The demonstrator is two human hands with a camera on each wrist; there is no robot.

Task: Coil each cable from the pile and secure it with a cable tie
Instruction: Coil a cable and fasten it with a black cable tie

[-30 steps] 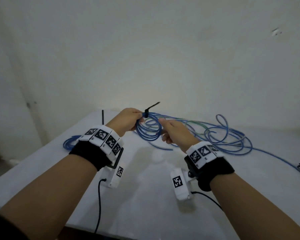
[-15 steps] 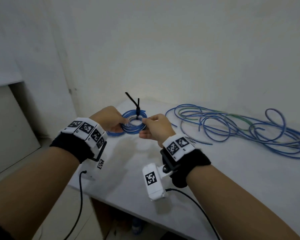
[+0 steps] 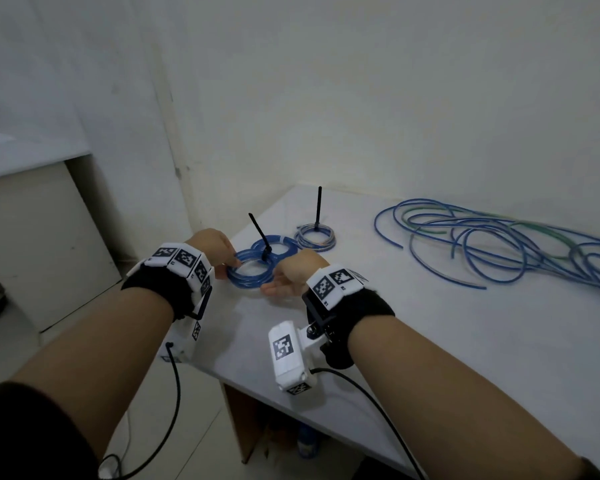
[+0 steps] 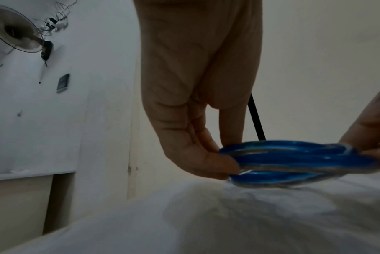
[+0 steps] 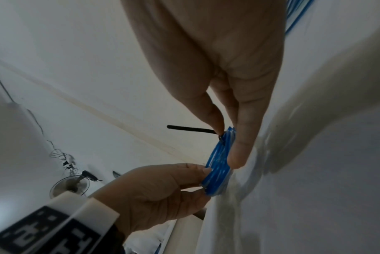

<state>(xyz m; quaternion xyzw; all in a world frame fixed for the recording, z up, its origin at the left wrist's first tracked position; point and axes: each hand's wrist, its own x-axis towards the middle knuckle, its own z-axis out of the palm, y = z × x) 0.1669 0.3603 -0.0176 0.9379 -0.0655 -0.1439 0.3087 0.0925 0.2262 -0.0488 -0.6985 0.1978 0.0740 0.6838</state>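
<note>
Now, left to right. My left hand [image 3: 211,247] pinches the near-left rim of the coil [image 3: 252,271], thumb under, fingers over; the left wrist view shows that grip plainly. The coil lies flat, low over the table [image 3: 430,341] at its left corner; whether it touches yet I cannot tell. Its tie [image 3: 260,237] is cinched on the far rim, tail slanting up and left. My right hand [image 3: 293,275] pinches the opposite rim, right by the tie head. Behind it, touching or overlapping, sits a second coil [image 3: 280,242]; farther right a third coil [image 3: 315,235], its tail upright. The loose pile [image 3: 499,251] lies well apart to the right, nearer my right hand. I judge this bundle done: set it down beside the others, let go, and reach right for the next cable.
</note>
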